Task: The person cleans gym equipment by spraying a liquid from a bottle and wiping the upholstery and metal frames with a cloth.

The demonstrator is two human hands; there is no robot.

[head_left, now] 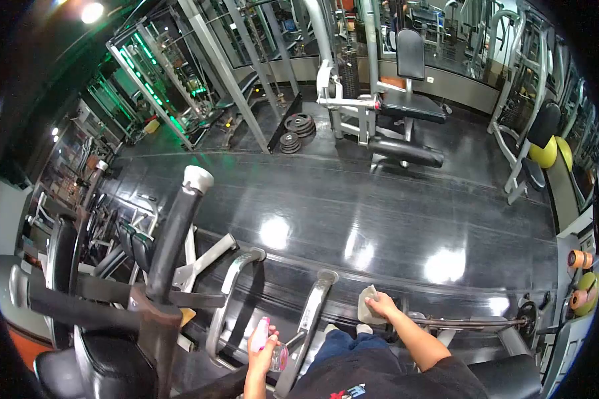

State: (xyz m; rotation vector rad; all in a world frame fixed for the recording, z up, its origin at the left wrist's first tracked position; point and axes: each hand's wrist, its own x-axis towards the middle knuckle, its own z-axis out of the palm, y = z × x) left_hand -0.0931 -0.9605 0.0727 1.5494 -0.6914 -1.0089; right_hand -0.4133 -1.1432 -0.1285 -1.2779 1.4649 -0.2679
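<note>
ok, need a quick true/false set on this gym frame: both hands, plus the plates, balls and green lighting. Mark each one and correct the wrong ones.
1. The left hand holds a spray bottle with a pink top. True.
2. The right hand is empty. False: it grips a pale cloth.
3. Weight plates lie stacked on the dark floor. True.
4. The exercise balls at the right of the view are red. False: they are yellow.
5. The green light strips glow at the far right of the view. False: they are in the upper left.
</note>
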